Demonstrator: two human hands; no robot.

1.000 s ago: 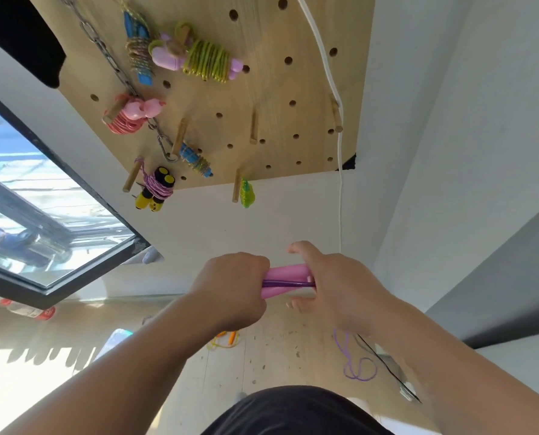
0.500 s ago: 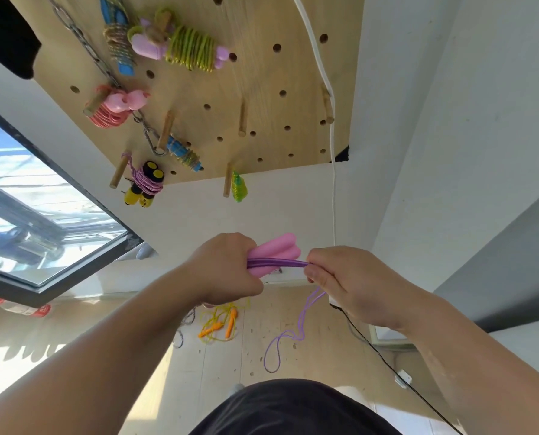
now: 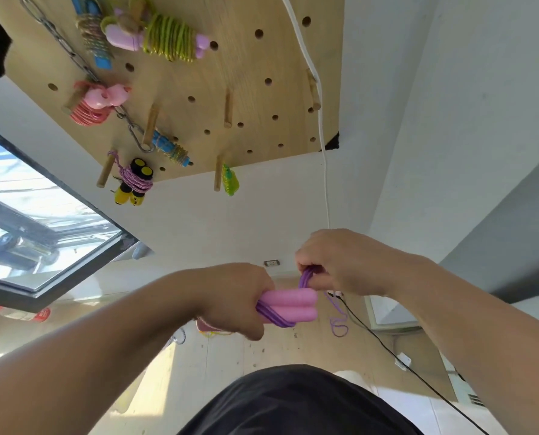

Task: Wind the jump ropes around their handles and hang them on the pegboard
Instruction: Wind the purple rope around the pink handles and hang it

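Below the pegboard (image 3: 246,58), left hand (image 3: 230,299) clamps the pink handles (image 3: 293,306); right hand (image 3: 346,262) pinches purple rope (image 3: 307,277) just above; each turn should lie taut.

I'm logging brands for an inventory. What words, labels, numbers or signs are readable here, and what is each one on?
No text here can be read.
Red label on the bottle on the floor below the window: pale marks, too blurred to read.
Pink handles, purple rope, pegboard: no print visible.
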